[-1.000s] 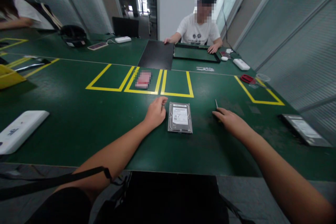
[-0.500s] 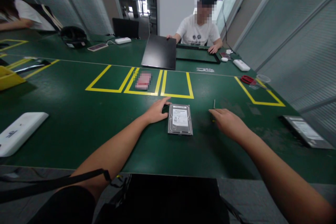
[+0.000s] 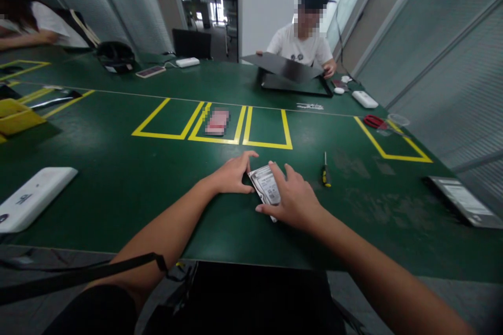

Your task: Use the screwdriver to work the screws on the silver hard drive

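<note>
A silver hard drive (image 3: 265,184) with a white label is turned at an angle on the green table in front of me, seemingly tipped. My right hand (image 3: 294,196) covers its right side, thumb at the near edge and fingers over the far edge, gripping it. Close by the drive's left corner is my left hand (image 3: 233,174), its thumb and forefinger spread in a C shape; whether it touches the drive is hard to tell. To the right lies a screwdriver (image 3: 326,175) with a yellow and black handle, apart from both hands.
Another drive (image 3: 463,201) lies at the right edge, a white device (image 3: 37,199) at the left. Yellow tape frames (image 3: 267,145) mark the table, one around a pink item (image 3: 217,122). Across the table, a person (image 3: 301,44) holds a black panel (image 3: 285,66) over a frame.
My right hand has let go of the screwdriver and moved left onto the hard drive, which has turned. The person opposite has brought the black panel right, over the frame.
</note>
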Demonstrator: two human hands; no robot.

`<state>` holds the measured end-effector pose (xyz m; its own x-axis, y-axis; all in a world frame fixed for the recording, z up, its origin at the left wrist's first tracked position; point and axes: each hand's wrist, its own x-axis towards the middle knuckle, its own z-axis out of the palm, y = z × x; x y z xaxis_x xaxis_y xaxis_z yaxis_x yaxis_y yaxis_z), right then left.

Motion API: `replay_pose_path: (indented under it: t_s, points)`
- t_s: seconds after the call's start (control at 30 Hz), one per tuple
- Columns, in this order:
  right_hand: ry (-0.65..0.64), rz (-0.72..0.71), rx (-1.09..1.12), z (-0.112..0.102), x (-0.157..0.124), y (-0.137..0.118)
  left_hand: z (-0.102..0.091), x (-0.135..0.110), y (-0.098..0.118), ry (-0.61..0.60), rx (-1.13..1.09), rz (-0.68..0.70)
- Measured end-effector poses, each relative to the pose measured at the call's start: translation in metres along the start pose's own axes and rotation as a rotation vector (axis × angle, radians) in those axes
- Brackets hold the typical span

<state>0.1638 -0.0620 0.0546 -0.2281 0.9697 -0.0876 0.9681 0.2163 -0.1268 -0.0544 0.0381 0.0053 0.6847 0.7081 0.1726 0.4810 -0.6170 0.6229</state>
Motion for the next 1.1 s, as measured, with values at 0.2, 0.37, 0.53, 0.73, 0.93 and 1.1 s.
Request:
replay_pose_path:
  t_s: [0.2, 0.37, 0.53, 0.73, 0.93, 1.1]
  points:
    - [-0.06, 0.006, -0.112, 0.01, 0.005, -0.011, 0.0, -0.003, 0.004, -0.078, -0.041, 0.041]
    - [-0.121, 0.021, -0.148, 0.01, 0.007, -0.012, 0.001, -0.003, 0.003, -0.097, -0.062, 0.055]
    - [-0.173, 0.021, -0.161, 0.002, 0.008, -0.014, 0.002, -0.002, 0.001, -0.098, -0.085, 0.052]
    - [-0.158, 0.025, -0.141, 0.002, 0.013, -0.012, 0.0, -0.002, 0.004, -0.112, -0.071, 0.045]
    - [-0.099, 0.0, -0.125, -0.002, 0.014, -0.002, 0.001, -0.004, 0.002, -0.102, -0.085, 0.025]
    - [-0.056, 0.016, -0.094, -0.024, 0.005, 0.023, -0.001, -0.003, 0.002, -0.077, 0.034, 0.037]
